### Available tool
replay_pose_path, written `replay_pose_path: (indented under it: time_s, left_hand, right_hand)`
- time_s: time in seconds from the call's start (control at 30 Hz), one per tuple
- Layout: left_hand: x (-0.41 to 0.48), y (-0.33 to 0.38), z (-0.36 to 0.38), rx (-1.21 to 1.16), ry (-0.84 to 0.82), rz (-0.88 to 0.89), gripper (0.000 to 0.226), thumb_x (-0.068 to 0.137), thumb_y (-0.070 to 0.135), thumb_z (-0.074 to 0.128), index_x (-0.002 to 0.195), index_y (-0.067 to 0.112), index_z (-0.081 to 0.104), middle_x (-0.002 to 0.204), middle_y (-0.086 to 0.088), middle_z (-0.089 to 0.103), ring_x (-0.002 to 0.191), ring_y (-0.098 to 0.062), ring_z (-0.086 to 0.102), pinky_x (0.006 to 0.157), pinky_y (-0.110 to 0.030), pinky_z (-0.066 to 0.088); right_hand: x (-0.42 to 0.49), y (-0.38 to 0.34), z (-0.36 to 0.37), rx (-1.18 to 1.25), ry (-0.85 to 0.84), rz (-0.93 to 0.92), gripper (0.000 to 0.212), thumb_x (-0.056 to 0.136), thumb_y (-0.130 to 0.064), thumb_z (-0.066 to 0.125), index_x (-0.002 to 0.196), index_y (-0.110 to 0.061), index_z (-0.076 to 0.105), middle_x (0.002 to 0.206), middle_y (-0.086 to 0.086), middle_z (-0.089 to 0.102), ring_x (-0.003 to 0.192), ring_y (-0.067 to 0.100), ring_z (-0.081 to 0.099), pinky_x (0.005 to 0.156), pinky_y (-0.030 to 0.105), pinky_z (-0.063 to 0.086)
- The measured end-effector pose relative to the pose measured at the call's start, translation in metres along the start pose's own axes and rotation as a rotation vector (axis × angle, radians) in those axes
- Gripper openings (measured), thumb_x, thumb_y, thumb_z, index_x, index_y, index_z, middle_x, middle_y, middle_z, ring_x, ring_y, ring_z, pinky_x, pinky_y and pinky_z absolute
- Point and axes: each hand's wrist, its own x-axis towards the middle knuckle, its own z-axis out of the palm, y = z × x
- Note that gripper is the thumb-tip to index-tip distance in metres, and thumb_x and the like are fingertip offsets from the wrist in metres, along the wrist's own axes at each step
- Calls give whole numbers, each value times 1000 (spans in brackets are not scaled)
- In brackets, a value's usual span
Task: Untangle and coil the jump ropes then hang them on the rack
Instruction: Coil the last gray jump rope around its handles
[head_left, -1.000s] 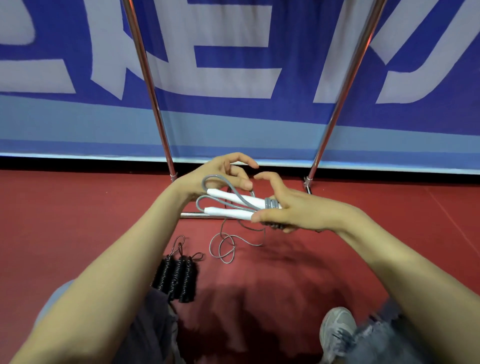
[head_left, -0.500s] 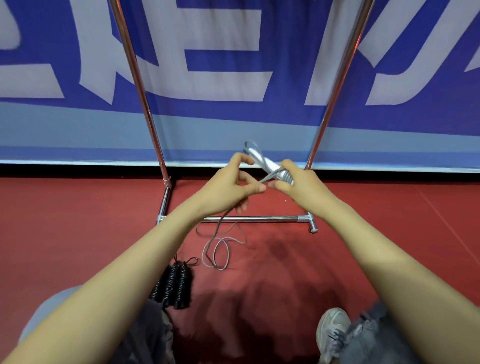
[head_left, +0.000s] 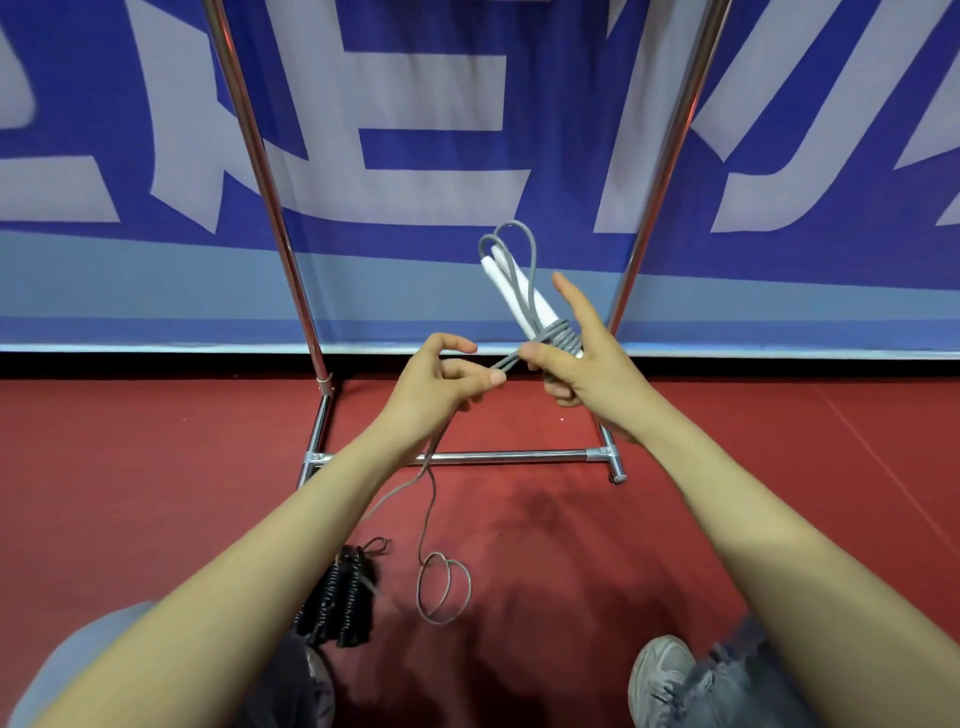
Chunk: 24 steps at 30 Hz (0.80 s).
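A grey jump rope with two white handles (head_left: 519, 296) stands tilted up in my right hand (head_left: 582, 364), which grips the handles at their lower end where grey cord is wound in several turns; its forefinger points up. My left hand (head_left: 441, 379) pinches the cord just left of the winding. The loose cord (head_left: 441, 587) hangs down from the left hand to loops on the red floor. A black coiled jump rope (head_left: 337, 603) lies on the floor by my left knee. The chrome rack (head_left: 498, 457) stands just beyond my hands.
The rack's two uprights (head_left: 270, 208) rise at left and right, its base bar low across the floor. Behind it hangs a blue banner (head_left: 467, 130) with white letters. My knees and a grey shoe (head_left: 665, 680) are at the bottom edge.
Both hands have risen and the handles have swung from lying flat to pointing up. More cord is wound round the handles, and the loose loops on the floor are fewer.
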Motion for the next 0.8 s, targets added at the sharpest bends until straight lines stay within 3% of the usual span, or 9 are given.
replay_pose_path:
  time_s: [0.17,0.37,0.43,0.53,0.63,0.7,0.8]
  left_hand:
    - [-3,-5,5,-31,-111,-32,29,86,7,69,105,11,47,64,-4,66,44,-11,38,47,-20,32]
    - [1,-5,-8,-55,-177,21,25,90,26,57,107,8,55,64,-1,62,57,-12,41,59,-21,34]
    - [2,-5,-12,-117,-236,-33,21,88,19,56,107,10,55,66,0,65,58,-10,47,61,-18,39]
    - [4,-6,-18,-95,-271,-44,27,84,4,61,110,11,54,72,-3,70,65,-8,58,70,-17,45]
    - [3,1,-21,30,-244,76,31,82,-4,65,109,10,56,86,-3,73,82,-9,66,83,-21,48]
    - [4,8,-25,200,-217,172,31,82,-5,65,100,17,55,79,3,69,74,-7,62,69,-19,47]
    - [7,13,-36,201,-353,75,43,72,-6,71,104,15,53,68,-12,63,61,-20,58,58,-27,46]
  right_hand:
    - [1,-4,6,113,127,45,45,92,-51,54,134,-46,38,70,11,52,48,13,26,43,21,22]
    - [-3,-11,5,152,186,13,35,100,-40,44,134,-37,36,66,11,60,45,14,45,39,19,23]
    - [-5,-14,5,168,168,-3,35,100,-39,45,134,-37,37,67,8,60,55,19,53,38,19,23]
    - [-12,-20,8,154,21,6,41,98,-37,47,137,-40,35,68,9,59,55,21,54,39,19,22]
    - [-23,-27,17,94,-200,71,58,92,-34,50,144,-36,24,63,16,57,40,16,38,38,17,22]
    - [-29,-29,19,43,-325,141,61,90,-29,53,143,-28,24,64,18,55,36,13,36,36,16,23]
    - [-34,-24,18,-199,-518,290,56,91,-25,62,134,-26,26,65,11,62,38,13,37,40,19,26]
